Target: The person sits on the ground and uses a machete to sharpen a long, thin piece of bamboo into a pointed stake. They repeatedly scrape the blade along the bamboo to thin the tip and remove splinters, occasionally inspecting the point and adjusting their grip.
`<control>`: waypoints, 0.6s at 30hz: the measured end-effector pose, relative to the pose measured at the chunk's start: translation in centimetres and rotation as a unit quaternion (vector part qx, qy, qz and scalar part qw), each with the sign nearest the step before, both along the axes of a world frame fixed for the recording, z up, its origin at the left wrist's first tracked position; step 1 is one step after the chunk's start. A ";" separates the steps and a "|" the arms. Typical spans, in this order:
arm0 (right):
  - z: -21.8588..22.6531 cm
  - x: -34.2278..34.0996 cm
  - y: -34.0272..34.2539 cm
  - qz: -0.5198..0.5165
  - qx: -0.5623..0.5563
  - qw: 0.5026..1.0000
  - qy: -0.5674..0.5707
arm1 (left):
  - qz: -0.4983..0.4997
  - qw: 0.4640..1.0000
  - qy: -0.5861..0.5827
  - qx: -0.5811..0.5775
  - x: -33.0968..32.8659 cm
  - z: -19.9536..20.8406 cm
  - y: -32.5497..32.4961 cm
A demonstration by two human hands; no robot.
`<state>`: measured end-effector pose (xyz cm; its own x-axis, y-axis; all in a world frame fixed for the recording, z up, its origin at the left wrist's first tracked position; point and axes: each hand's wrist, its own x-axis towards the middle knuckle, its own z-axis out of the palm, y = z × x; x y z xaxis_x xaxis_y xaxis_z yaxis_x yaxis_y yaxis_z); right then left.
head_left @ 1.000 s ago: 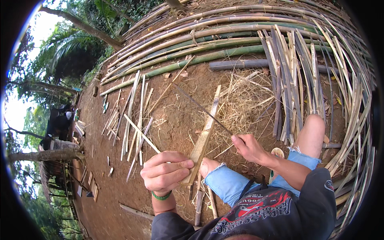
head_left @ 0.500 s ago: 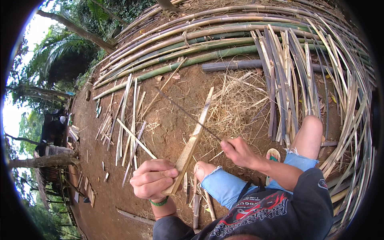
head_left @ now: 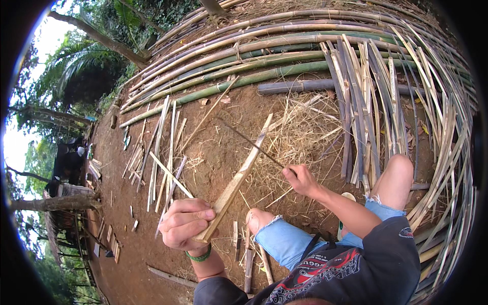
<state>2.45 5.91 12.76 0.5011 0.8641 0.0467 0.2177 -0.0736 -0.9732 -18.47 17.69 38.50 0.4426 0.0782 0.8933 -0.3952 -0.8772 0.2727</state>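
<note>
My left hand [head_left: 186,222] is closed around the near end of a split bamboo strip [head_left: 227,199], thumb on top. The strip is pale and flat, slanting away up and to the right. In my closed right hand [head_left: 302,180] is a long, thin, dark-bladed knife [head_left: 239,134]; its handle is mostly hidden by my fingers. The blade points to the far left and crosses the strip near its far end, seen nearly edge-on. Whether the edge touches the strip I cannot tell.
Beyond the strip lies a heap of bamboo shavings [head_left: 305,132]. Long bamboo poles [head_left: 244,80] stretch across the back, and split bamboo [head_left: 358,107] is piled at right. Several loose strips [head_left: 160,147] lie on the dirt at left. My bent knees [head_left: 399,175] are close by.
My right hand has moved slightly away from me, and the knife tip has shifted right. My left hand has moved a little left with the bamboo strip.
</note>
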 end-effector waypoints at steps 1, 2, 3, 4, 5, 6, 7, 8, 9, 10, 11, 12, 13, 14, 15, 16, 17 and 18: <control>-2.6 1.5 0.4 -0.006 -0.037 0.999 -0.004 | 0.003 1.000 0.000 -0.004 0.3 0.2 -0.2; -6.3 4.2 1.3 -0.062 -0.196 0.977 0.054 | -0.016 1.000 -0.014 -0.011 1.1 0.2 0.1; -8.1 4.7 0.9 -0.076 -0.221 0.969 0.083 | 0.010 0.999 -0.031 -0.020 1.2 0.0 0.0; -8.4 5.5 1.0 -0.093 -0.239 0.960 0.111 | 0.032 0.998 -0.050 -0.024 1.7 0.2 0.0; -8.8 6.1 1.2 -0.111 -0.255 0.950 0.139 | 0.053 0.996 -0.071 -0.028 2.3 0.5 0.3; -8.2 5.4 1.6 -0.107 -0.236 0.953 0.158 | 0.052 0.994 -0.090 -0.043 2.7 0.7 1.4; -7.5 3.8 1.2 -0.098 -0.224 0.953 0.177 | 0.091 0.986 -0.124 -0.065 3.2 0.7 1.9; -6.7 2.2 0.6 -0.091 -0.213 0.953 0.197 | 0.110 0.980 -0.156 -0.055 3.6 1.1 2.3; -5.1 0.8 0.1 -0.080 -0.174 0.960 0.203 | 0.125 0.973 -0.187 -0.040 3.8 2.0 2.3; -3.3 -0.4 -0.7 -0.074 -0.133 0.966 0.210 | 0.114 0.960 -0.247 -0.072 4.1 2.9 1.6; -1.5 -1.5 -1.6 -0.073 -0.096 0.968 0.219 | 0.100 0.942 -0.303 -0.107 4.8 3.6 0.4; 0.4 -2.6 -2.1 -0.052 -0.069 0.972 0.218 | 0.090 0.919 -0.357 -0.139 5.1 4.1 -0.6; 2.4 -3.7 -2.4 -0.028 -0.041 0.975 0.216 | 0.138 0.915 -0.355 -0.134 5.4 4.4 -1.2; 4.4 -4.7 -2.8 -0.008 -0.015 0.977 0.214 | 0.184 0.908 -0.351 -0.131 6.1 4.4 -1.4; 6.5 -5.6 -3.0 0.006 0.013 0.983 0.183 | 0.226 0.901 -0.347 -0.128 6.7 4.3 -1.5; 8.8 -6.4 -3.1 0.022 0.046 0.987 0.152 | 0.189 0.923 -0.312 -0.120 6.7 3.5 -1.2; 11.5 -6.7 -3.3 0.059 0.058 0.990 0.112 | 0.190 0.916 -0.326 -0.135 6.9 3.2 -1.3; 14.1 -7.0 -3.5 0.099 0.071 0.990 0.074 | 0.193 0.909 -0.338 -0.148 6.9 3.0 -1.6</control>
<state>-4.55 2.36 26.85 0.3330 0.9360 0.1137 0.0686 0.0963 -0.9930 -11.56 16.13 41.50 -0.3109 0.3929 0.8655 -0.2393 -0.9136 0.3288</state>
